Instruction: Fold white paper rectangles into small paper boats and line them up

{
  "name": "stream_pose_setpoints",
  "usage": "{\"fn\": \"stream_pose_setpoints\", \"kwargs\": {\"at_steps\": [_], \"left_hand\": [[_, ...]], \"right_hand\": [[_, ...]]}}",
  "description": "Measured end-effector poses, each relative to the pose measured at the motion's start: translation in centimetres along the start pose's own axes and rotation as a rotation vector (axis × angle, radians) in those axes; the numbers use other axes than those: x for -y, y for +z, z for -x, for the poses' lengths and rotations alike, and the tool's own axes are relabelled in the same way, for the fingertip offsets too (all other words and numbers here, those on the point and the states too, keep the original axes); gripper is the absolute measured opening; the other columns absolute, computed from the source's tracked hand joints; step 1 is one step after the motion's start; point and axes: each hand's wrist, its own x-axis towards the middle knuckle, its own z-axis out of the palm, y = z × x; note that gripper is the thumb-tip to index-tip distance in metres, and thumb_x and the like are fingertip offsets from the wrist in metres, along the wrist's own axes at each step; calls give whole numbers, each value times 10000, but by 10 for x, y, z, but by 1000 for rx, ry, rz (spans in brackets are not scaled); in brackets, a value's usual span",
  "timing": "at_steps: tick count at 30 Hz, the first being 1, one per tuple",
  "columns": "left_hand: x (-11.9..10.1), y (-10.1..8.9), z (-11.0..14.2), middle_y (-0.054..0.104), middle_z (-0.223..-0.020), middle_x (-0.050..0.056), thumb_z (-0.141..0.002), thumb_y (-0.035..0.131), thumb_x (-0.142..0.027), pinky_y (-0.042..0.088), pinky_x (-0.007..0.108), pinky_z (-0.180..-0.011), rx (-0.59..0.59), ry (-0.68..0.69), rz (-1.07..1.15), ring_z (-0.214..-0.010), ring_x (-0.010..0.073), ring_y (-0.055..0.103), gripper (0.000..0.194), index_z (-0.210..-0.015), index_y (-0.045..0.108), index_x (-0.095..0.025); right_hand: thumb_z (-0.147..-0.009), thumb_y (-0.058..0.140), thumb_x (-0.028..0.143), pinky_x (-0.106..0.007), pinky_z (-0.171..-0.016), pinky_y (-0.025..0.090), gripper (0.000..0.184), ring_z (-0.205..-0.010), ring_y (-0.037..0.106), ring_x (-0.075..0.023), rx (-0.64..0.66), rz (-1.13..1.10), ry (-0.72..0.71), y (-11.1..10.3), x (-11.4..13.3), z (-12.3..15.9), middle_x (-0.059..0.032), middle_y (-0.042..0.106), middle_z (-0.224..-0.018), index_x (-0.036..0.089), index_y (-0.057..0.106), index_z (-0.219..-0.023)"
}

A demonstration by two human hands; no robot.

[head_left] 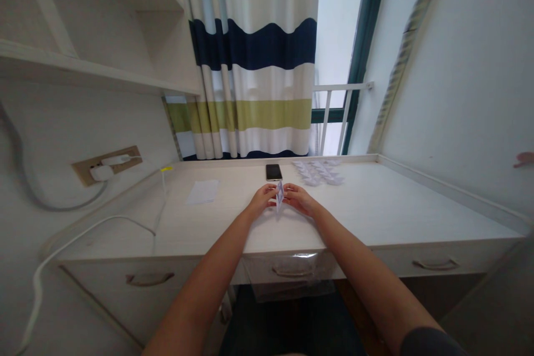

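Observation:
Between my two hands stands a small folded piece of white paper (279, 198), upright and seen nearly edge-on over the desk. My left hand (263, 200) grips it from the left, fingers closed on its side. From the right, my right hand (298, 199) pinches the other side. Just behind the hands lies a dark phone (273, 172). Several folded white paper pieces (319, 172) are set in rows at the back, right of the phone. Flat sheets of white paper (203, 192) rest on the desk to the left.
The white desk (375, 206) has a raised rim at the back and right. A white cable (120, 217) runs across its left side from a wall socket (107, 165). Overhead at left juts a shelf (95, 75). A striped curtain (271, 83) hangs behind.

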Motion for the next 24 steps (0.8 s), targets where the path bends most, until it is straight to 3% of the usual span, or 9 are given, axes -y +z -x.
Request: {"fn": "stream_pose_setpoints", "kwargs": {"at_steps": [9,14,24], "left_hand": [[6,-1,-1,555,-727,13,-579,593,-176,445,253,-558,58,-32,-3,-633,120,548,241,-796,491,-153],[16,-5,-8,530,-645,-17,-553,561,-98,405,193,-514,-11,13,-100,-558,80,508,206,-745,501,-142],[4,3,2,548,-710,3,-553,574,-123,417,212,-545,17,-41,-26,-619,102,534,244,-782,497,-153]], "right_hand": [[-556,692,172,-233,-615,369,191,-665,523,-93,-46,80,41,-2,-5,-1,21,572,-702,180,560,-694],[-527,706,162,-214,-553,344,211,-610,498,-76,-39,86,63,2,-5,-1,24,560,-670,174,555,-674],[-535,702,176,-220,-597,357,220,-653,517,-86,-36,83,78,0,-6,-1,17,578,-698,176,556,-699]]}}
